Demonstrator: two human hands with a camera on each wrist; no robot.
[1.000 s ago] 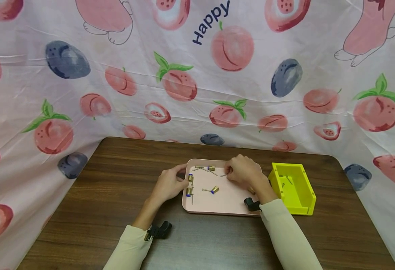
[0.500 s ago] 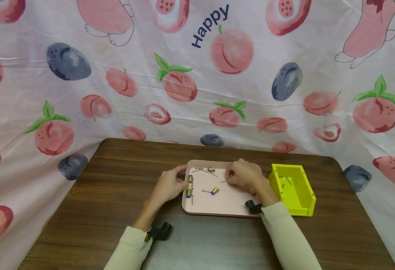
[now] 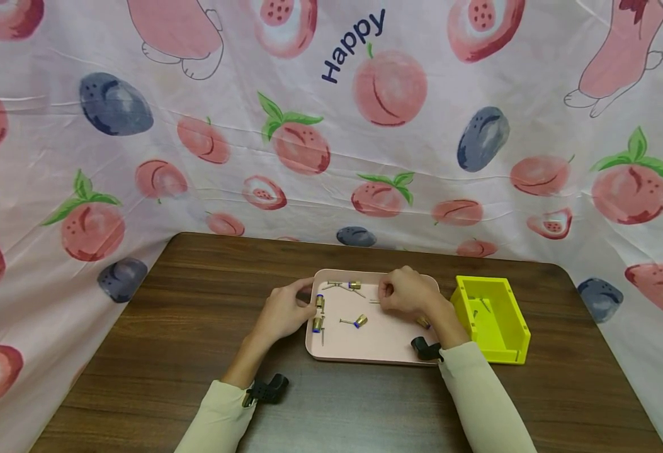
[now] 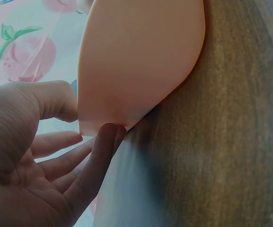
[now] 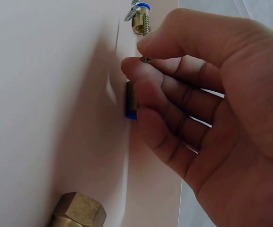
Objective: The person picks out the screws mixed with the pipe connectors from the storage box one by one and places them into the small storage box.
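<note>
A pink tray [image 3: 376,346] lies on the wooden table. My left hand [image 3: 307,299] holds its left rim, thumb on top and fingers against the edge [image 4: 86,124]. Over the tray's far right part, my right hand [image 3: 385,294] pinches a small screw [image 5: 147,59] between thumb and forefinger, head up. Three brass fittings with blue rings [image 3: 359,320] and thin screws lie loose on the tray. One fitting [image 5: 132,100] sits just behind my right fingertips, another [image 5: 79,213] nearer the wrist.
A yellow open bin [image 3: 492,318] with a few small screws inside stands just right of the tray. A fruit-print cloth [image 3: 331,145] hangs behind and around the dark wooden table [image 3: 195,327].
My right hand has shifted slightly nearer along the tray, still pinching the screw. The left hand stays on the tray's rim.
</note>
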